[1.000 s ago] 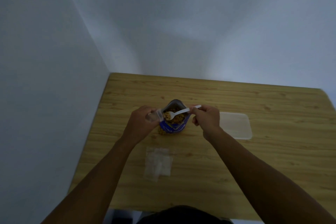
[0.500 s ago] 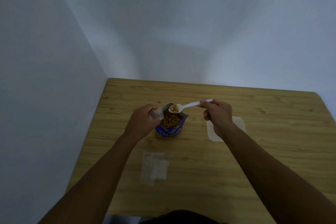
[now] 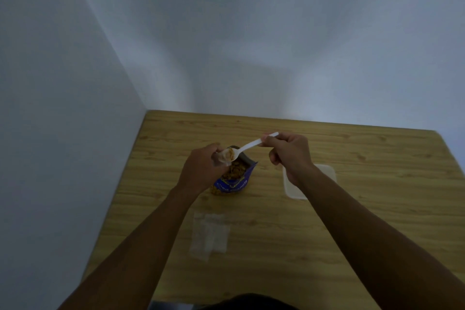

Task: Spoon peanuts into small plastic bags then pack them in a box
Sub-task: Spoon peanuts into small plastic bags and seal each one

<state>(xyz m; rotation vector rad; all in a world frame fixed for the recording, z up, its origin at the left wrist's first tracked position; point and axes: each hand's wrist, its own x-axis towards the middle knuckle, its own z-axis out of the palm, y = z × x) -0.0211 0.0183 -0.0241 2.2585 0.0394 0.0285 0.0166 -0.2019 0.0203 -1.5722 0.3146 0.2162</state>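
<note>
A blue peanut pouch (image 3: pixel 232 182) stands open on the wooden table (image 3: pixel 352 209), full of peanuts. My left hand (image 3: pixel 201 171) holds a small clear plastic bag (image 3: pixel 222 158) just above the pouch's left edge. My right hand (image 3: pixel 289 156) pinches the handle of a white plastic spoon (image 3: pixel 249 147). The spoon's bowl carries peanuts and sits at the mouth of the small bag. A clear plastic box (image 3: pixel 324 173) lies to the right, partly hidden under my right forearm.
Several empty clear bags (image 3: pixel 208 235) lie flat on the table in front of the pouch. Walls close off the table's left and far edges. Bare wood stretches to the right of the box.
The spoon rose out of the pouch loaded with peanuts and moved left to the small bag's mouth. My left hand kept the bag beside the pouch.
</note>
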